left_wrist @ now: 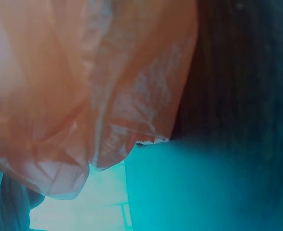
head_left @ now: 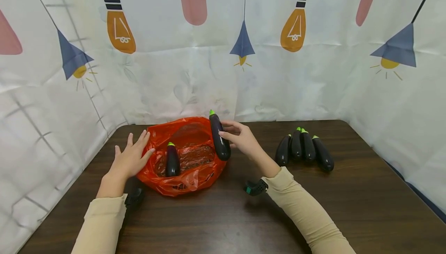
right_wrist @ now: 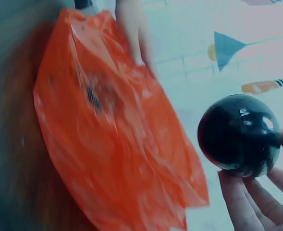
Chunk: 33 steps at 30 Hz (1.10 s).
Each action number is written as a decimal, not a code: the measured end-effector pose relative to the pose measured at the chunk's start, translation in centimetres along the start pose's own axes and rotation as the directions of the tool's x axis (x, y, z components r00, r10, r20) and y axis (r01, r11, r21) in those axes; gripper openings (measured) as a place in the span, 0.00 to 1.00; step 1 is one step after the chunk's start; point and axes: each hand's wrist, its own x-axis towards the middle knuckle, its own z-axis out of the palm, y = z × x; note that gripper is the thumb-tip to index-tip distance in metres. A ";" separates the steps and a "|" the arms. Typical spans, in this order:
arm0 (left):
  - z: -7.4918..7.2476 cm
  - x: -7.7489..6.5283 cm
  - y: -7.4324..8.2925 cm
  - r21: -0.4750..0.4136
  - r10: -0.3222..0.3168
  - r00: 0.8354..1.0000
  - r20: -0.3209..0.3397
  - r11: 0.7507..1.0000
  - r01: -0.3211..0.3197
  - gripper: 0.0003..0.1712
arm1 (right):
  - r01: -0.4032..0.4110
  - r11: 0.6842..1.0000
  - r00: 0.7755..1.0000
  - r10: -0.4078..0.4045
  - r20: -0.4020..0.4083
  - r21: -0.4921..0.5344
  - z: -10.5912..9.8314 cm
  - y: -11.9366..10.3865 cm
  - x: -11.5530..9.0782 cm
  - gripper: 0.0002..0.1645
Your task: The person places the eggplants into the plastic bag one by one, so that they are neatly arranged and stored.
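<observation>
A red plastic bag [head_left: 195,186] stands open-mouthed on the table, with one eggplant [head_left: 172,161] lying inside. My right hand [head_left: 242,138] pinches another eggplant [head_left: 220,138] by its side, above the bag's right rim. In the right wrist view that eggplant [right_wrist: 239,137] shows its round dark end between thumb and fingers [right_wrist: 239,202]. My left hand [head_left: 129,159], fingers spread, touches the bag's left rim. The left wrist view is filled mostly by the bag [left_wrist: 83,86]; the left fingers can hardly be made out there.
Several eggplants [head_left: 306,147] lie side by side on the right of the dark wooden table [head_left: 195,227]. A white cloth [head_left: 216,83] printed with lamps and bulbs hangs behind the table and along its sides. Dark wrist devices [head_left: 256,187] sit under both forearms.
</observation>
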 end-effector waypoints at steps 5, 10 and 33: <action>0.1 0.1 0.1 -0.002 0.004 1.000 0.002 1.000 -0.004 0.43 | 0.004 0.997 1.000 -0.004 0.002 0.074 1.5 0.1 0.1 0.27; 0.0 0.1 0.1 0.001 0.007 1.000 -0.002 1.000 -0.007 0.43 | 0.015 0.993 1.000 -0.012 -0.022 0.120 2.8 0.6 0.4 0.27; 0.0 0.0 -0.2 -0.011 0.002 1.000 0.006 1.000 -0.002 0.43 | -0.054 0.958 0.998 0.040 0.053 0.282 7.5 1.1 1.8 0.28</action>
